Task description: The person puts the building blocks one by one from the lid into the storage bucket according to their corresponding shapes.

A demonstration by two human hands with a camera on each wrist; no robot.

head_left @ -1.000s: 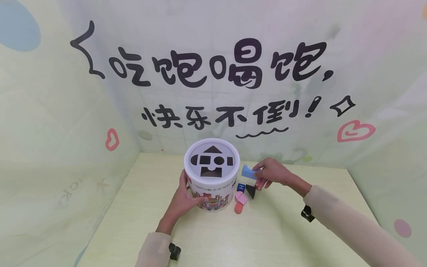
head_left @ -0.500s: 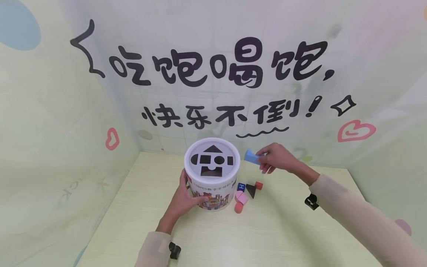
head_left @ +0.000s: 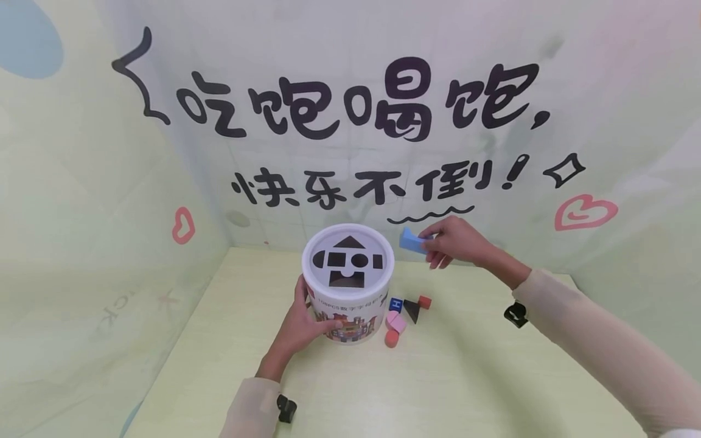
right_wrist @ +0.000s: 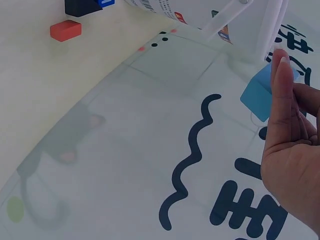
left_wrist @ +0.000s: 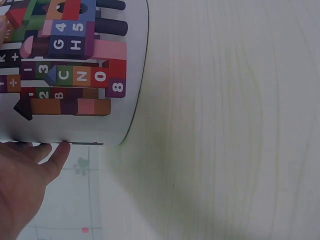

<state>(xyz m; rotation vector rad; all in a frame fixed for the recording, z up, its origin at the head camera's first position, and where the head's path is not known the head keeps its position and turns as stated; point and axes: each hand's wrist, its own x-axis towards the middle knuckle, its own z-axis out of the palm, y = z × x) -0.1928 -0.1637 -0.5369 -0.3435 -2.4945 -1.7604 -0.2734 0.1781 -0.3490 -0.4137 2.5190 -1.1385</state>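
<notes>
A white toy-block bucket stands on the table, its lid cut with several shaped holes. My left hand grips its left side, thumb across the front; the left wrist view shows fingertips against its printed wall. To the right of the lid and raised off the table, my right hand pinches a light blue block with a curved notch between thumb and fingers. In the right wrist view the thumb partly hides this blue block, with the bucket's rim just beyond.
Right of the bucket lie a dark blue H cube, a black triangular block, a small red block, pink blocks and an orange-red round block. A printed cloth wall rises behind the table.
My right hand has lifted the blue block up and back from beside the small blocks, uncovering the small red one. The left hand and bucket have stayed in place.
</notes>
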